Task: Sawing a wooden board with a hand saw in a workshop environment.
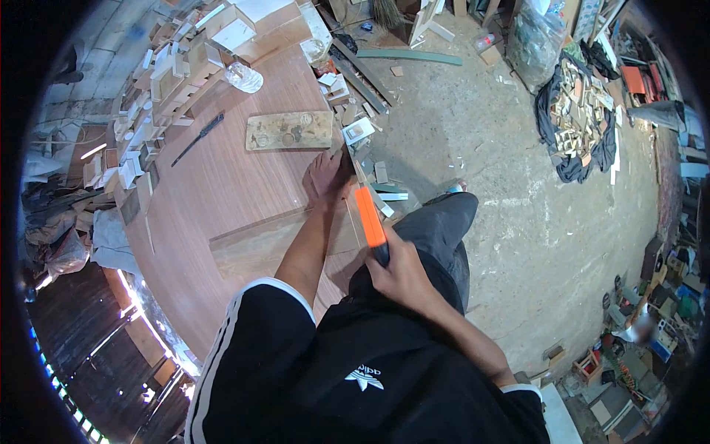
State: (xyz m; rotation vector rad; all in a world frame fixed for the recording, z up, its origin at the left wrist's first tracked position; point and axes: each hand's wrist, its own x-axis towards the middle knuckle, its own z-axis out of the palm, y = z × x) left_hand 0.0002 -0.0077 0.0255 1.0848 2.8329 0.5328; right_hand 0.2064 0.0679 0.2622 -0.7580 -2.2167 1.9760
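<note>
My right hand (399, 270) grips the black and orange handle (369, 214) of a saw, whose thin blade (356, 172) points away from me along the tabletop's right edge. My left hand (329, 175) rests palm down at that edge, just left of the blade, with its fingers spread against the surface and partly in shadow. Below it, a flat wooden board (259, 244) lies on the wood-grain tabletop (185, 222). Beyond my left hand sit a worn pale wooden block (288, 129) and, further left, a dark narrow tool (197, 140).
Stacked small wooden boxes (170, 81) and a clear plastic bottle (244, 76) occupy the table's far left. Offcuts (381, 172) lie beside the right edge. On the concrete floor (532, 244) are a pile of scraps on dark cloth (577, 118) and a stuffed plastic bag (536, 44).
</note>
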